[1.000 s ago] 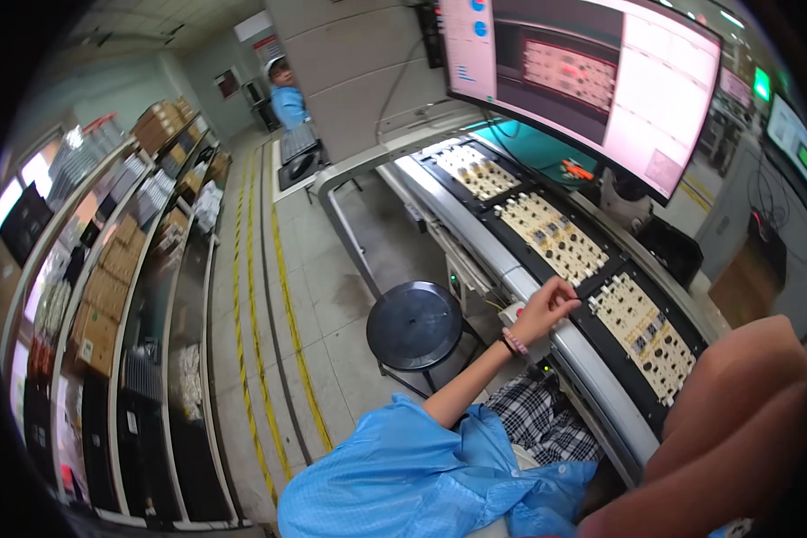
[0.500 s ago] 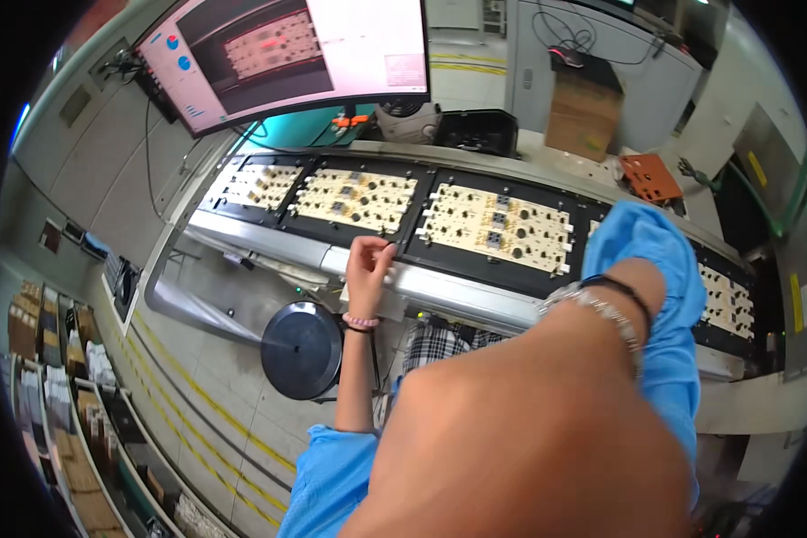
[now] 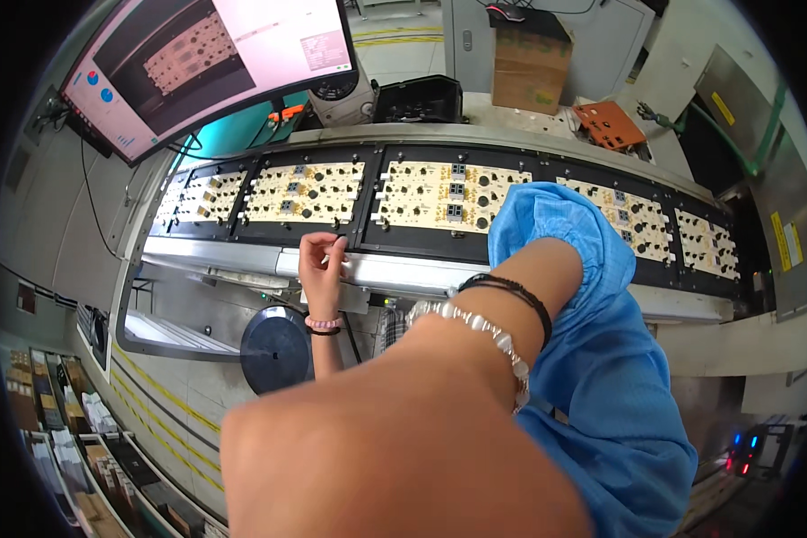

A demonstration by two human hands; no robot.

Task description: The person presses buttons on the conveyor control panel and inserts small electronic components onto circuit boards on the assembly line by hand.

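Note:
My left hand (image 3: 321,264) is at the near silver rail of the conveyor (image 3: 359,262), just in front of a black carrier frame (image 3: 421,242). Its fingers are curled, thumb and fingertips together; whatever they may hold is too small to make out. A cream circuit board (image 3: 412,199) with black parts sits in that carrier, a little beyond the fingers and apart from them. Large and blurred, my right hand (image 3: 394,448) is raised close to the camera, its fingers out of sight. The right forearm, in a blue sleeve (image 3: 565,242), covers part of the boards.
More cream boards (image 3: 303,193) lie in black carriers along the line. A monitor (image 3: 215,72) stands at the back left, beside a black bin (image 3: 417,100). Behind are a cardboard box (image 3: 529,72) and an orange plate (image 3: 610,124). A round dark stool (image 3: 276,348) stands below the rail.
The whole view has swung, so the monitor, boards and stool sit further left. My right hand stays raised near the camera and appears lower and further left. The left hand keeps its curled shape.

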